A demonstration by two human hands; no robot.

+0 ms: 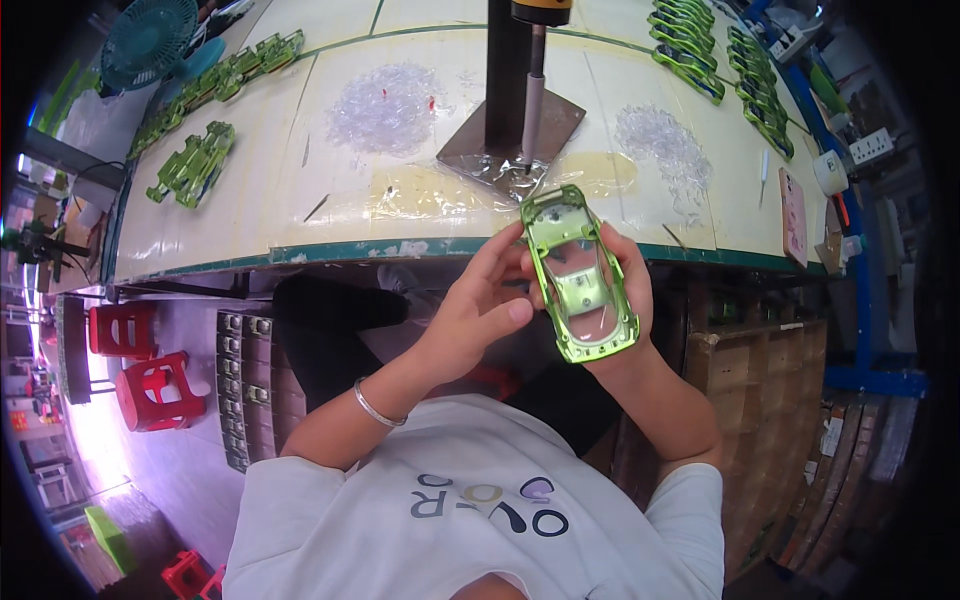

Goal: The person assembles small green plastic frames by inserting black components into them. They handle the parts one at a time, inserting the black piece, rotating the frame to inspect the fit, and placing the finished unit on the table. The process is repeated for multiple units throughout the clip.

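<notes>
Workshop bench (pixel 250 200) in cream with a green edge, seen from above; press stand (pixel 510 120) upright at centre, piles of small clear parts (pixel 385 105) to either side of it, rows of green toy car shells (pixel 195 165) along the left and far right. Red stools (pixel 150 385) on the floor at left.

Green metallic toy car body (pixel 580 275) held in the air just below the bench edge, in front of the torso, underside up toward the camera. Long axis running from upper left to lower right, upper end close under the press tip, lower end toward the person.

Right hand (pixel 630 280) behind and beneath the shell, fingers wrapped round its far side, clamping it. Left hand (pixel 475 310) at the shell's left flank, fingers (pixel 500 262) partly spread, tips touching the upper left edge, thumb extended toward the middle of the body. Silver bangle (pixel 378 410) on the left wrist.

Shell lying to the right of the left fingers; right hand the closer, carrying the weight.
</notes>
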